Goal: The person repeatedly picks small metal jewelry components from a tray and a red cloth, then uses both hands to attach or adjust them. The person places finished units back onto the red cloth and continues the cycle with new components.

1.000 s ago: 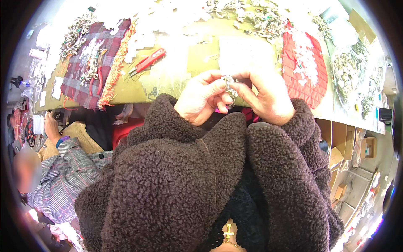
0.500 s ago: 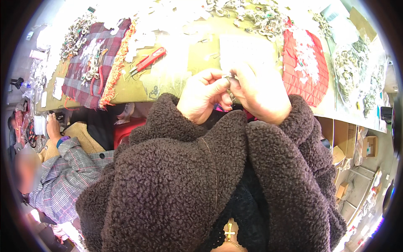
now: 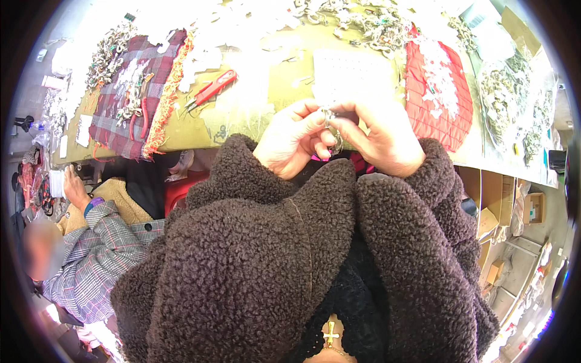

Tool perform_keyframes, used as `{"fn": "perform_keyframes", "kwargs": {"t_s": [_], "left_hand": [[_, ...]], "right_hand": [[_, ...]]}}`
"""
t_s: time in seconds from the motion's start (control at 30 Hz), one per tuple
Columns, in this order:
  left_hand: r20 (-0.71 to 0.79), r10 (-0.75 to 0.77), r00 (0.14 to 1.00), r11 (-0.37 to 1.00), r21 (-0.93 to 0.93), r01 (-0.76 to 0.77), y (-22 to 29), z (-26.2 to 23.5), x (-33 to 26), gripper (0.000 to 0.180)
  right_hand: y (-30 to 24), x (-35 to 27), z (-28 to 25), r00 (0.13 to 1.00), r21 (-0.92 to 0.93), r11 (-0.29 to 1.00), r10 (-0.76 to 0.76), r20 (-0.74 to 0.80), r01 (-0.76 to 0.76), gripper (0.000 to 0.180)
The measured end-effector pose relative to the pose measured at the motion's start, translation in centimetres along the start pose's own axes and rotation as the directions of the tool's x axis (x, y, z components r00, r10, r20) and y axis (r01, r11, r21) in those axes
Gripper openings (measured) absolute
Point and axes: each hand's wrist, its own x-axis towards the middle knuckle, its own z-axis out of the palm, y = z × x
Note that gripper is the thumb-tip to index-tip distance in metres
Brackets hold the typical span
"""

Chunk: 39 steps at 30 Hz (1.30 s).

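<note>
My left hand (image 3: 292, 139) and my right hand (image 3: 384, 138) meet over the table's near edge, their fingertips pinched on one small silvery, chain-like piece (image 3: 328, 115). Its lower part hangs between the fingers of my left hand; glare blurs the details. Just beyond my hands lies a pale sheet (image 3: 345, 72) with faint rows on it. Left of them, a pair of red-handled thread snips (image 3: 212, 91) rests on the greenish tabletop. A quilted red cloth (image 3: 448, 124) with a heap of small white pieces (image 3: 440, 85) lies to the right.
A plaid cloth (image 3: 112, 115) at left carries small pieces and red-handled pliers (image 3: 145, 115). Tangled pale pieces (image 3: 381, 30) pile up at the back; clear bags (image 3: 502, 103) of similar ones stand at right. A co-worker in a checked sleeve (image 3: 109, 236) sits at left.
The fingers of my right hand have shifted and spread slightly, so more of the silvery piece shows between my hands. The co-worker's hand at left has moved a little.
</note>
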Motion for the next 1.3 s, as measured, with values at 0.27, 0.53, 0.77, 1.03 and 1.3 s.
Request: {"fn": "perform_keyframes", "kwargs": {"t_s": [0.27, 0.53, 0.77, 1.03, 1.3], "left_hand": [[0.03, -0.037, 0.999, 0.999, -0.017, 0.038, -0.2, -0.1, 0.0, 0.014], [-0.004, -0.067, 0.998, 0.998, 0.013, 0.067, -0.3, 0.0, -0.4, 0.016], [-0.01, -0.066, 0.998, 0.994, 0.085, 0.067, -1.6, -0.6, -1.1, 0.025], [0.115, -0.096, 0.989, 0.994, 0.069, 0.088, -0.5, -0.8, -1.7, 0.027], [0.02, -0.033, 0.999, 0.998, -0.06, 0.034, 0.9, -1.3, -1.3, 0.019]], "right_hand": [[0.2, -0.1, -0.2, 0.995, 0.135, 0.987, -0.074, -0.067, 0.082, 0.014], [0.4, -0.5, 0.0, 0.979, 0.351, 0.914, 0.184, 0.091, -0.205, 0.008], [0.4, -1.7, 0.8, 0.835, 0.665, 0.511, 0.408, 0.37, -0.545, 0.012], [1.2, -0.9, 0.5, 0.726, 0.695, 0.295, 0.499, 0.474, -0.656, 0.014], [4.2, 0.7, 3.0, 0.996, -0.262, 0.964, 0.018, -0.088, -0.041, 0.01]]}}
